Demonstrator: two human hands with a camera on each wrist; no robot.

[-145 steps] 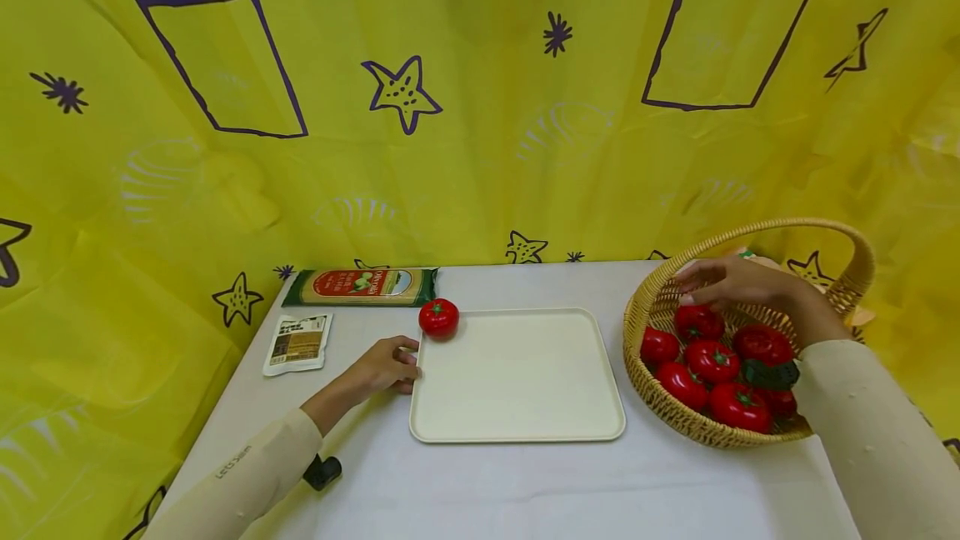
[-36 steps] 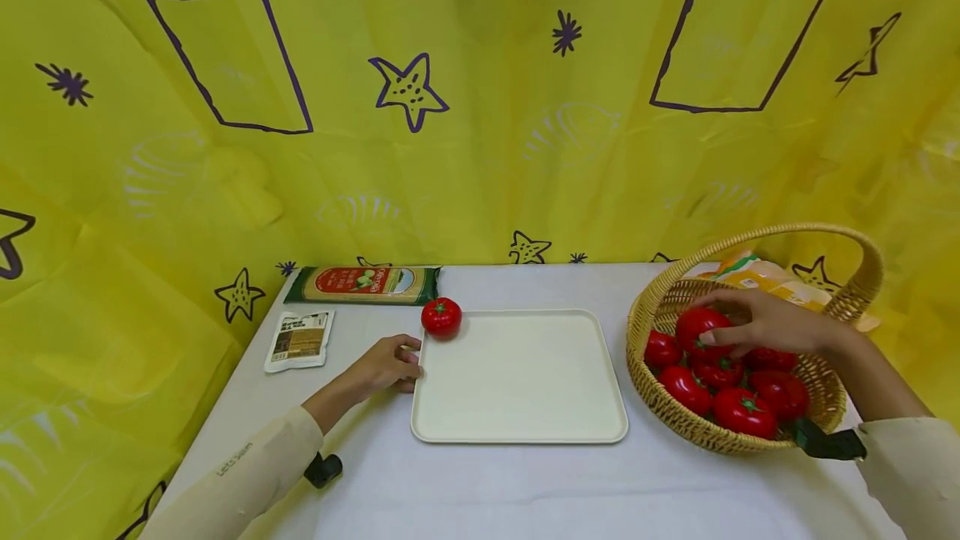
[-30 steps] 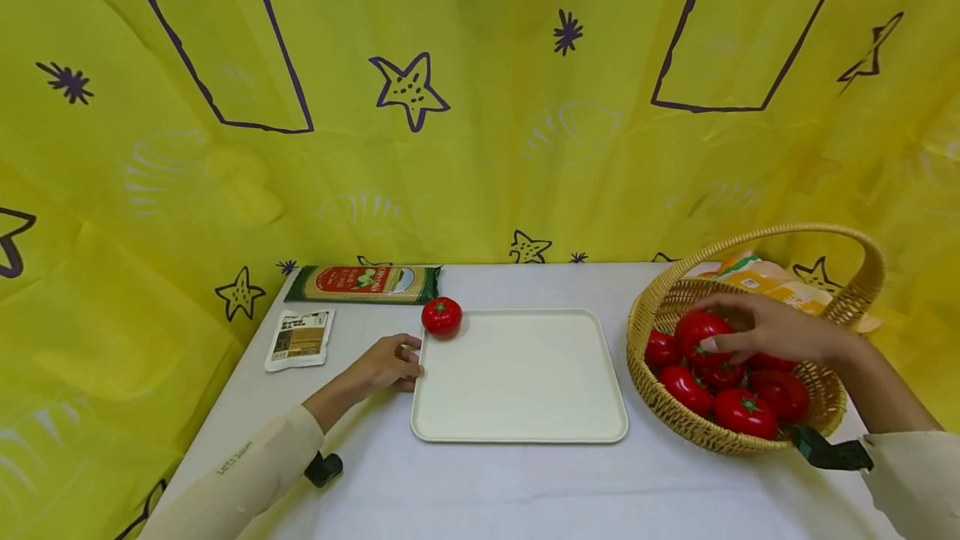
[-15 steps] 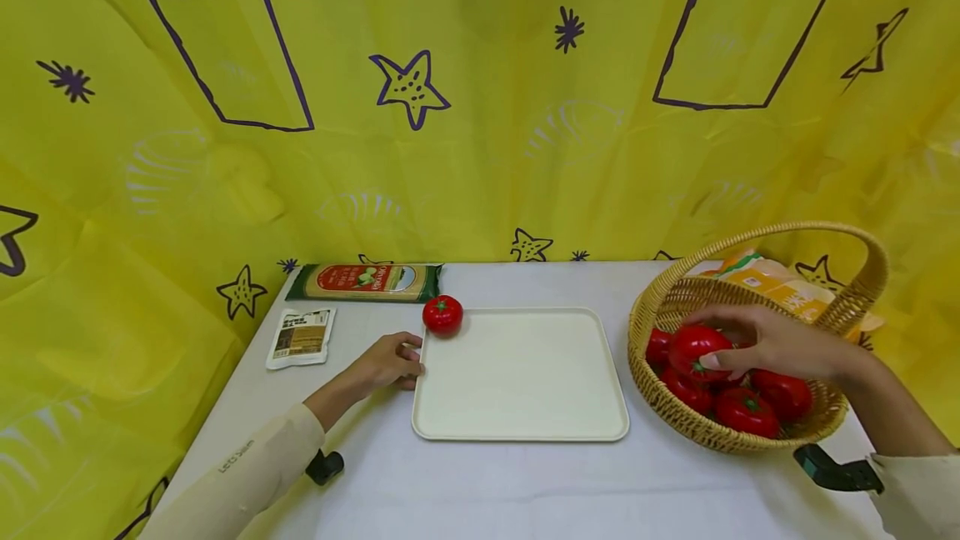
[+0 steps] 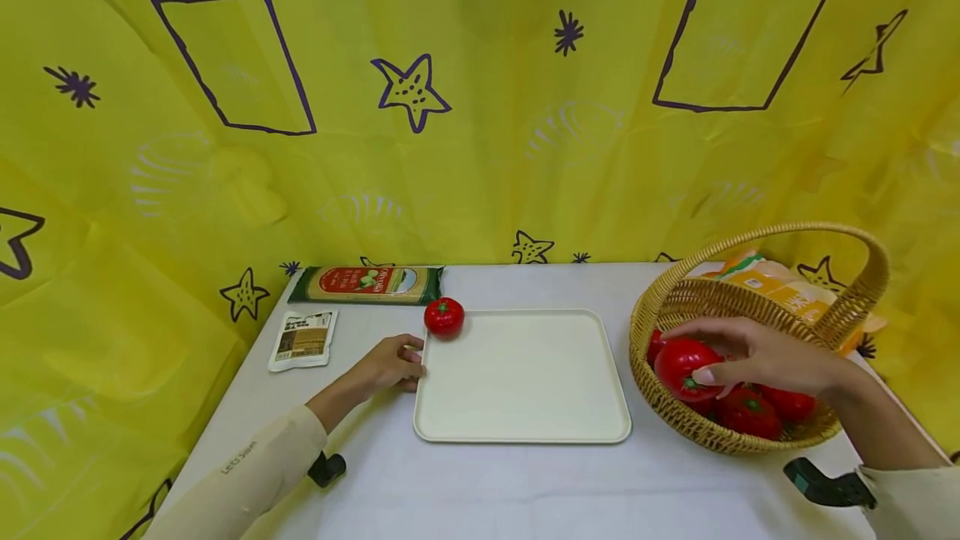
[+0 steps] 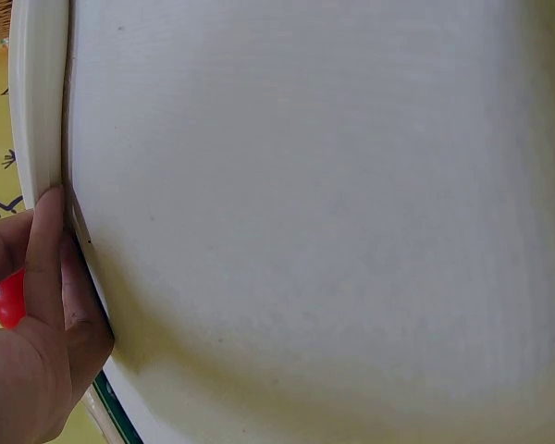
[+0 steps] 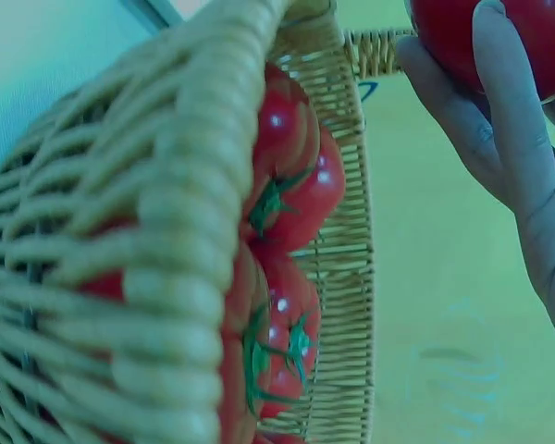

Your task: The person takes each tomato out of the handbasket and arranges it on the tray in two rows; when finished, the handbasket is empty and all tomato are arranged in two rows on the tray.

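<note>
One red tomato [image 5: 678,365] is held by the right hand [image 5: 757,357] over the left part of a wicker basket [image 5: 678,415]. The fingers [image 7: 449,111] are curled around it, parted only as wide as the fruit: its far upper side is covered by them, its near side is pressed by the thumb [image 5: 708,376], and its left face is left exposed. Its green stem end is seen just beside the thumb tip. In the right wrist view, it is shown apart from the other tomatoes [image 7: 296,203] lying in the basket. The right hand is framed by the arched handle [image 5: 810,227], and an orange package [image 5: 780,283] is partly hidden behind the basket.

To the left of the basket, a cream tray [image 5: 521,377] is set flat on the white-covered desk [image 5: 525,486]. Its left rim is touched by the left hand [image 5: 390,362], whose fingers are bent; whether the rim is gripped cannot be told. A second tomato [image 5: 444,317] is placed at the tray's far left corner, near the left hand. Farther left, a long green-and-gold packet [image 5: 366,284] and, closer to the person, a small white pouch [image 5: 303,342] are laid on the desk. The desk is backed by a yellow curtain [image 5: 480,173] printed with dark stars
</note>
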